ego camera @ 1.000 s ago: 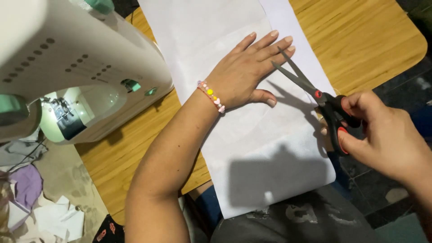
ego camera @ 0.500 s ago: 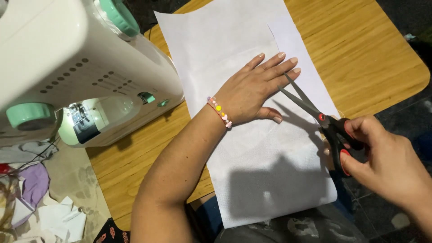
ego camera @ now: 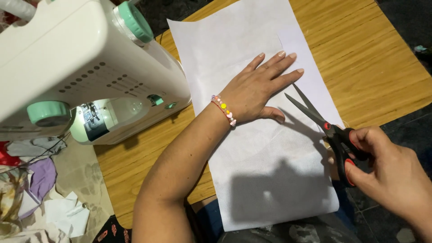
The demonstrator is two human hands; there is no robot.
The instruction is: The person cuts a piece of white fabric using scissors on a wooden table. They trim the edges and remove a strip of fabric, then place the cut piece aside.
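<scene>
A long sheet of white fabric [ego camera: 243, 45] lies across a wooden table [ego camera: 373, 58] and hangs over its near edge. My left hand [ego camera: 258, 87] rests flat on the sheet with fingers spread, a beaded bracelet on the wrist. My right hand [ego camera: 389, 173] grips black-handled scissors [ego camera: 321, 123] at the sheet's right edge. The blades are parted and point up-left, toward the fingers of my left hand. A narrow strip of the sheet lies to the right of the blades.
A white sewing machine [ego camera: 76, 67] with mint-green knobs stands on the table's left part. Fabric scraps [ego camera: 31, 189] in purple, white and grey lie on the floor at lower left. Dark floor shows to the right of the table.
The view has shifted, so the machine and sheet sit lower and more to the right. My left hand stays flat on the sheet. The scissors remain at the right edge, blades apart.
</scene>
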